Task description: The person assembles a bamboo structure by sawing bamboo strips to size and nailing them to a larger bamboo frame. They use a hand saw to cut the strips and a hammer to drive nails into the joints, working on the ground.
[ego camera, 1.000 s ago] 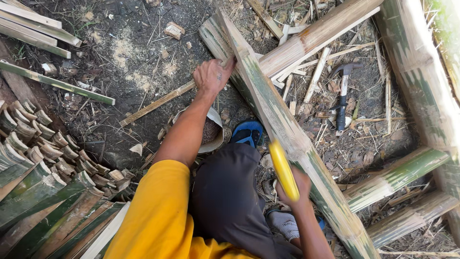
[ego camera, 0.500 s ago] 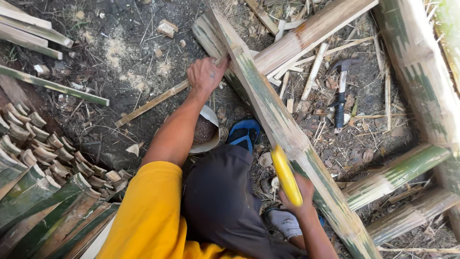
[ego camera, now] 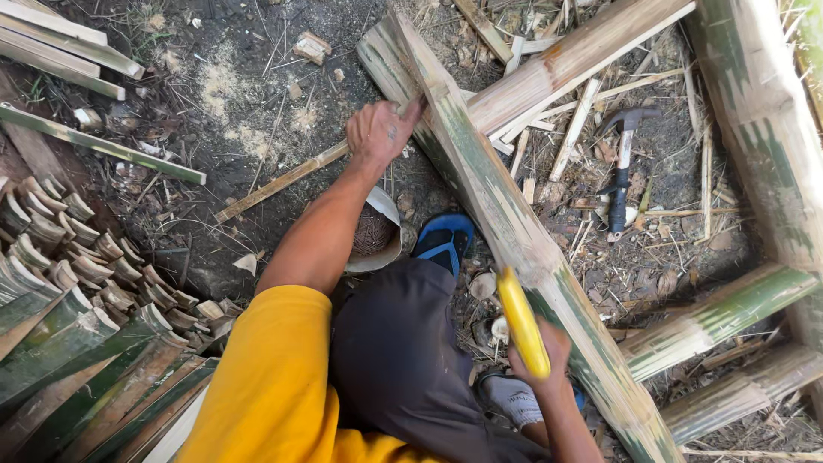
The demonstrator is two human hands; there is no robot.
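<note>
The long split bamboo slat [ego camera: 514, 231] is held near its far end by the left hand [ego camera: 381, 133], fingers closed on its edge. A yellow-handled tool [ego camera: 523, 321] is clasped in the right hand [ego camera: 544, 360], just beside the slat's middle. Judging by the stacked cut pieces [ego camera: 77, 257] left of the slat, much is done; this slat appears unfinished.

bare dark ground [ego camera: 257, 103], dusted with pale sawdust [ego camera: 221, 81] and dry chips. strewn with a split bamboo pole [ego camera: 506, 223], green bamboo culms [ego camera: 711, 317], stacked slats [ego camera: 77, 274] and a hammer [ego camera: 621, 167].
</note>
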